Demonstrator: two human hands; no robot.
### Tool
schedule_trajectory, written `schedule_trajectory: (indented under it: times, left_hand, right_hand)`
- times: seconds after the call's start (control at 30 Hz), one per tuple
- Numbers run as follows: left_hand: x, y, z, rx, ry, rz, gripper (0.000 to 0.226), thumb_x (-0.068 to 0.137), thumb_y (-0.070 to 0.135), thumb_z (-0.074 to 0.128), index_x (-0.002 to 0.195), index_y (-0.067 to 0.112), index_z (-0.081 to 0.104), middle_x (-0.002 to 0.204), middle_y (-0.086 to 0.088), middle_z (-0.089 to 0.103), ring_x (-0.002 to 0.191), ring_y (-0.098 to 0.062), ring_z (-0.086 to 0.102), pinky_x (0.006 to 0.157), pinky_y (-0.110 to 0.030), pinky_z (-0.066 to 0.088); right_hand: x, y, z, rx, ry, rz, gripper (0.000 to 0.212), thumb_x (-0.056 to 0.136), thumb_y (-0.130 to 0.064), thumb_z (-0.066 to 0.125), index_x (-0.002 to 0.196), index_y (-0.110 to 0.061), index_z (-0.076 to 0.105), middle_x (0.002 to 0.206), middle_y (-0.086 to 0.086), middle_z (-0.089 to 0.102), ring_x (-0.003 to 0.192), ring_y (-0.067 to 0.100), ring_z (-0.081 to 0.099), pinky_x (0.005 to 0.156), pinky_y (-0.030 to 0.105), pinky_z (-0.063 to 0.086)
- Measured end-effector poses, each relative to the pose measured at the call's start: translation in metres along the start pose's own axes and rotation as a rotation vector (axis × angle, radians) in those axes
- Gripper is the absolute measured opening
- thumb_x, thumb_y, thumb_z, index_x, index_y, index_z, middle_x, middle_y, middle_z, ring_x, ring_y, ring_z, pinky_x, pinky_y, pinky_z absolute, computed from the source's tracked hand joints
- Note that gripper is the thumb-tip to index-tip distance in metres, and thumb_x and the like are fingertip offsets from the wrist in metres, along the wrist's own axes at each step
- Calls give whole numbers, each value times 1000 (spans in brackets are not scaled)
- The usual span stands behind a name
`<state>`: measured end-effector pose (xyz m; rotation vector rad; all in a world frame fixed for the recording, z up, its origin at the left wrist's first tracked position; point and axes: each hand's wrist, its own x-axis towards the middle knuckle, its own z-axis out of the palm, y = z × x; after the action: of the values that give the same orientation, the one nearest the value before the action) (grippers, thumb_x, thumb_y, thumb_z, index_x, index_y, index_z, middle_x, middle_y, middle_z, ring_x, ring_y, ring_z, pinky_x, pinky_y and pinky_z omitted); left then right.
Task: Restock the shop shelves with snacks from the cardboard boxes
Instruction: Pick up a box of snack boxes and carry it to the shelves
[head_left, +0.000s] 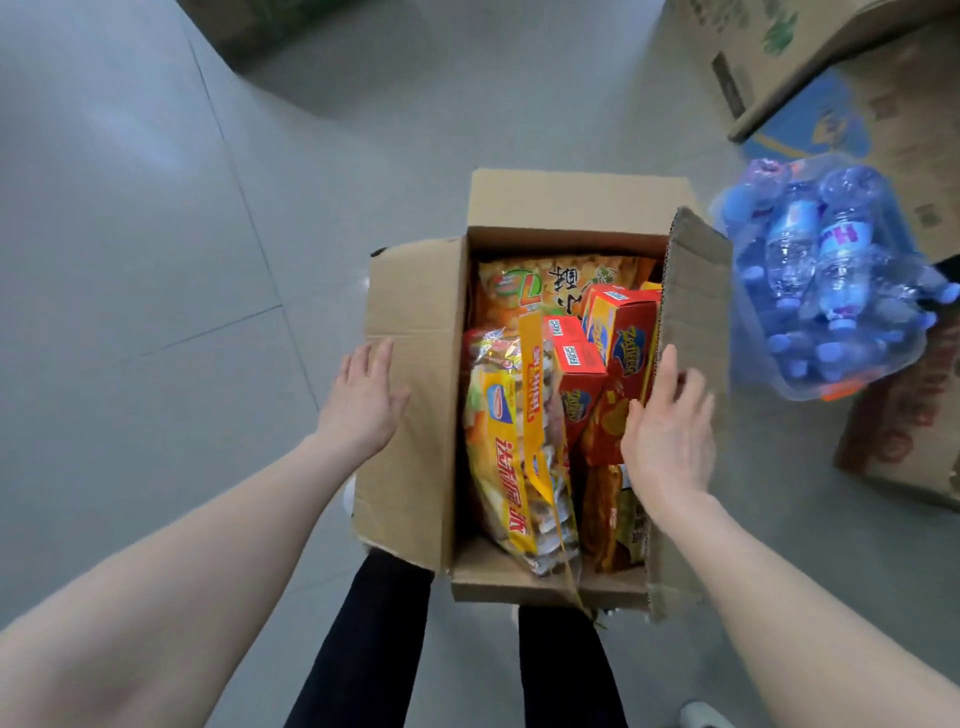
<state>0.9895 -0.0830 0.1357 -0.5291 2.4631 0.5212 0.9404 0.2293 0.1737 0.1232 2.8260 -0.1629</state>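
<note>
An open cardboard box (566, 205) stands on the grey floor in front of my legs, its flaps spread. Inside lie a long yellow snack bag (511, 467), red snack boxes (618, 332) and an orange-green packet (540, 291) at the far end. My left hand (363, 400) lies with straight fingers on the left flap (415, 338). My right hand (667, 431) reaches over the box's right side, fingers straight, touching the upright right flap (693, 291) and covering part of the red boxes.
A shrink-wrapped pack of blue-capped water bottles (826, 280) lies right of the box on another carton (904, 431). More cardboard boxes (779, 57) stand at the top right and one at the top left (249, 26). Grey tiled floor (156, 260) spreads to the left.
</note>
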Motion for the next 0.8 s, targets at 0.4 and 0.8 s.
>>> schedule_trajectory:
  times: [0.4, 0.8]
  left_hand:
    - [84, -58, 71, -371, -157, -369, 82, 97, 65, 26, 156, 20, -8, 156, -20, 31, 137, -42, 38, 114, -44, 29]
    - [-57, -5, -66, -202, 62, 59, 73, 96, 19, 57, 153, 41, 16, 123, -16, 56, 109, -36, 56, 94, -46, 45]
  right_hand:
    - [11, -12, 65, -57, 178, 40, 70, 94, -15, 58, 155, -10, 23, 137, 27, 38, 115, 42, 40, 89, 54, 44]
    - [-11, 21, -59, 46, -92, 128, 79, 95, 0, 46, 154, -43, 18, 154, 12, 24, 129, 35, 42, 97, 47, 44]
